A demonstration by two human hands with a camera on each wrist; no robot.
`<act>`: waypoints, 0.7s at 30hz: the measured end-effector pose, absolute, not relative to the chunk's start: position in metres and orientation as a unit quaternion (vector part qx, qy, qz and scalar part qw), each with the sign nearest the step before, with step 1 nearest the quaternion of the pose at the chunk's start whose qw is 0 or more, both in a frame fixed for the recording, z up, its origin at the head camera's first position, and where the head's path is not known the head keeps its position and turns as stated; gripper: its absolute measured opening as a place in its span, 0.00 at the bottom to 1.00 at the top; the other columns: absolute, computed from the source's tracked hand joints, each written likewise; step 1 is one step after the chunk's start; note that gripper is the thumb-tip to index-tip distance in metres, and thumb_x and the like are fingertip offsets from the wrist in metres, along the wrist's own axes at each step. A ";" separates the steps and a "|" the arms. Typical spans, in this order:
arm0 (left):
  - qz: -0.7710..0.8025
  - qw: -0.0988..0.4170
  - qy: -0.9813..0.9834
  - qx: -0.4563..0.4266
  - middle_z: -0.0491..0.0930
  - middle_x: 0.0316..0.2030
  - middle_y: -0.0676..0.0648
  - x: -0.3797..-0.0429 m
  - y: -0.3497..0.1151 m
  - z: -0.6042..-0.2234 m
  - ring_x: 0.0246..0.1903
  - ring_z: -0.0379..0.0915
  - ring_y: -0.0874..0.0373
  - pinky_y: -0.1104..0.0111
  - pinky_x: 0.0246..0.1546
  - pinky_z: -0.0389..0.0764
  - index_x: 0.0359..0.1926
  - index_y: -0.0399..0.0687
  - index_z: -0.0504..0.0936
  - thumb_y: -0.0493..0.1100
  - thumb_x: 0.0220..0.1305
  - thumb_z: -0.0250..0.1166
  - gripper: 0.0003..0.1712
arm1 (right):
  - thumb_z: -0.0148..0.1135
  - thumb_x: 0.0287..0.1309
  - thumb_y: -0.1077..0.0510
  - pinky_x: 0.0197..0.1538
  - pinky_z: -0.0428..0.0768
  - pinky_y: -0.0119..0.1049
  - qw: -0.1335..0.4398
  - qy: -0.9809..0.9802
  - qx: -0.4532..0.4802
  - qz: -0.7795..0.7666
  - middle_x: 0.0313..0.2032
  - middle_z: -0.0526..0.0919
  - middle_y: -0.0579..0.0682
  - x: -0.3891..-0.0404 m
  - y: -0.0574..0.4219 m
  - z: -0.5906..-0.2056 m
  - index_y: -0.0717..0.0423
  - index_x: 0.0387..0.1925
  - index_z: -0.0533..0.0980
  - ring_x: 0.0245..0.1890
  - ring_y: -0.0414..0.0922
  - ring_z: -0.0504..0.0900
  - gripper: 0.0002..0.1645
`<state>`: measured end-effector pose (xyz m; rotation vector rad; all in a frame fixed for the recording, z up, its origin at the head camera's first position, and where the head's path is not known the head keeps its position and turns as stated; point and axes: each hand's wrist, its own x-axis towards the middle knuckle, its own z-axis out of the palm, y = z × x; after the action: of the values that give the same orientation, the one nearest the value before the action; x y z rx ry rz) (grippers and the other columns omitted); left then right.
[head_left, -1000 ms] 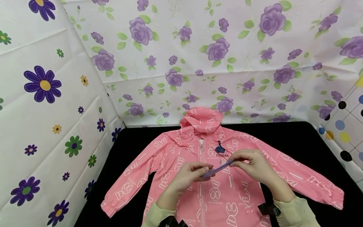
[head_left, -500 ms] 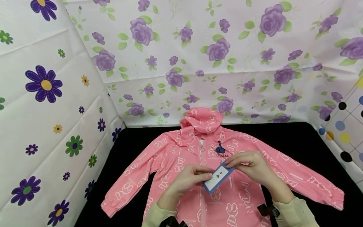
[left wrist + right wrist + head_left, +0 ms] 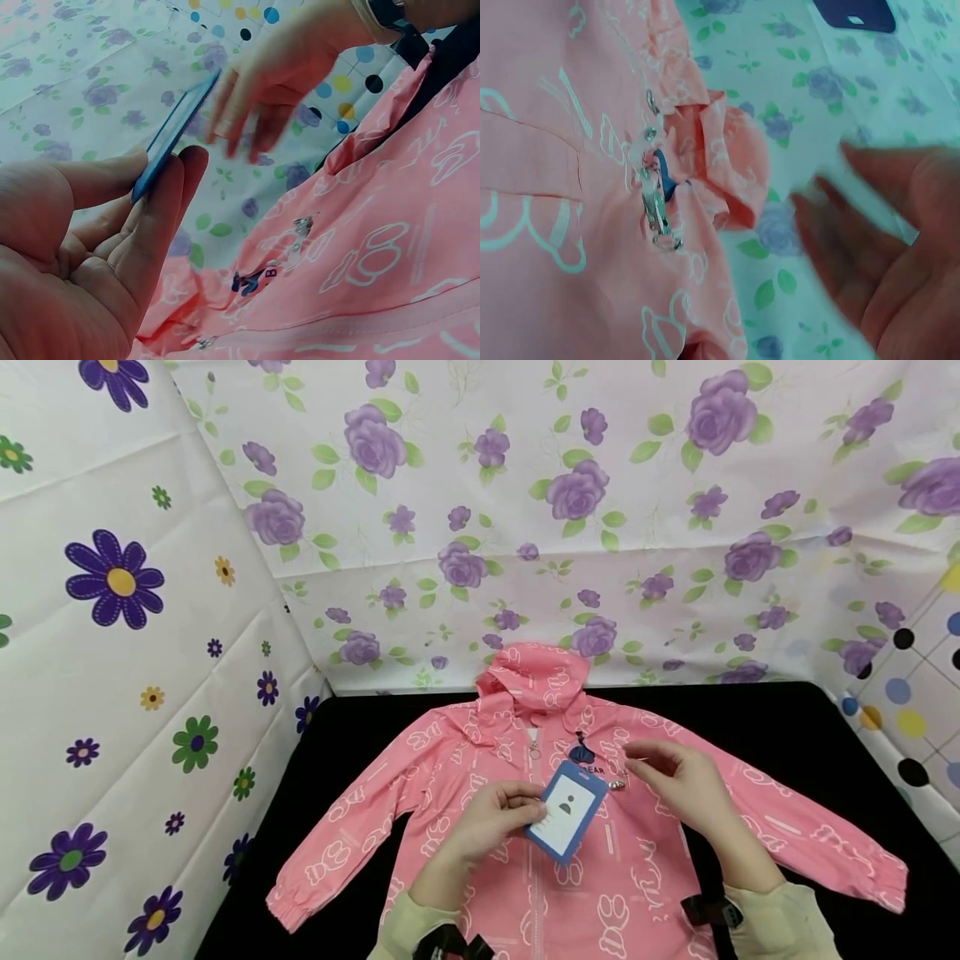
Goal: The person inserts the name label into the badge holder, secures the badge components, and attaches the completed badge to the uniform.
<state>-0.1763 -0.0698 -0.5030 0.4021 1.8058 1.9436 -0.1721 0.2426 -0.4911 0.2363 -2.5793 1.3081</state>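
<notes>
My left hand [image 3: 498, 817] pinches a blue ID card holder [image 3: 570, 814] by its left edge, between thumb and fingers. A white card with a dark figure icon shows in its front. In the left wrist view the holder [image 3: 166, 150] is seen nearly edge-on. My right hand [image 3: 681, 781] hovers to the right of the holder, apart from it, with relaxed fingers and nothing in them; it is blurred in the right wrist view. A small metal clip [image 3: 617, 785] sits on the chest of a pink hooded jacket [image 3: 600, 893], and the right wrist view shows the clip [image 3: 654, 210] larger.
The jacket lies spread out with both sleeves out on a black table surface [image 3: 757, 718]. A zipper pull [image 3: 535, 748] hangs near its collar. Flower-printed sheets [image 3: 420, 518] stand behind and at the left, and a dotted sheet [image 3: 911, 693] at the right.
The card holder has turned from edge-on to face up, its slotted end now pointing away. My right hand has let go of it and drawn off to the right, uncovering the metal clip.
</notes>
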 end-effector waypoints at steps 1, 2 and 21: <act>0.705 0.220 0.659 0.143 0.89 0.44 0.37 -0.178 -0.071 -0.503 0.36 0.88 0.59 0.66 0.42 0.91 0.59 0.22 0.80 0.33 0.73 0.68 0.20 | 0.74 0.70 0.52 0.38 0.87 0.30 0.105 -0.891 0.054 0.438 0.50 0.91 0.52 -0.173 0.245 -0.493 0.53 0.56 0.87 0.46 0.50 0.90 0.17; 0.706 0.213 0.661 0.139 0.89 0.44 0.38 -0.179 -0.072 -0.502 0.37 0.87 0.59 0.66 0.42 0.91 0.59 0.22 0.80 0.33 0.73 0.68 0.20 | 0.73 0.71 0.51 0.37 0.87 0.31 0.089 -0.898 0.034 0.429 0.51 0.90 0.54 -0.175 0.248 -0.495 0.55 0.57 0.87 0.47 0.52 0.90 0.18; 0.719 0.172 0.664 0.108 0.88 0.42 0.42 -0.182 -0.080 -0.498 0.37 0.86 0.60 0.70 0.40 0.89 0.60 0.23 0.80 0.32 0.74 0.67 0.19 | 0.72 0.65 0.39 0.30 0.70 0.41 -0.022 -0.946 -0.056 0.318 0.17 0.76 0.43 -0.188 0.227 -0.527 0.49 0.20 0.81 0.21 0.45 0.73 0.24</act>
<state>-0.1820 -0.0800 -0.4978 0.3072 1.8854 2.0407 -0.1884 0.2274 -0.5273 -0.1776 -3.0158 1.0126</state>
